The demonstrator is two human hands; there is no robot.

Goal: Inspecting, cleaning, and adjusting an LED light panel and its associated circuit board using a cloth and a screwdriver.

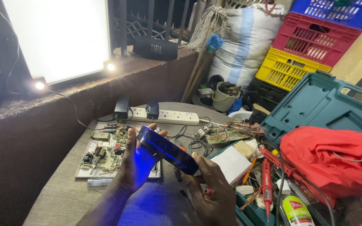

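Glossy blue translucent strip (pixel 167 150) gripped endwise between left hand (pixel 137 163) and right hand (pixel 210 188) fingers.

Dim scene, lit mainly by a large white rectangular light panel (pixel 57 37) at upper left; its face is blown out to pure white, no detail. 2 small round lamps (pixel 40 85) below it flare with soft halos. The dark concrete ledge (pixel 84 100) falls into deep shadow at far left. A blue translucent curved strip (pixel 167 150) casts a blue glow onto the left hand (pixel 137 163) and the grey cloth desk (pixel 63 196). Right side moderately lit, colours saturated. Focus fairly sharp centrally; slight wide-angle stretch at edges.
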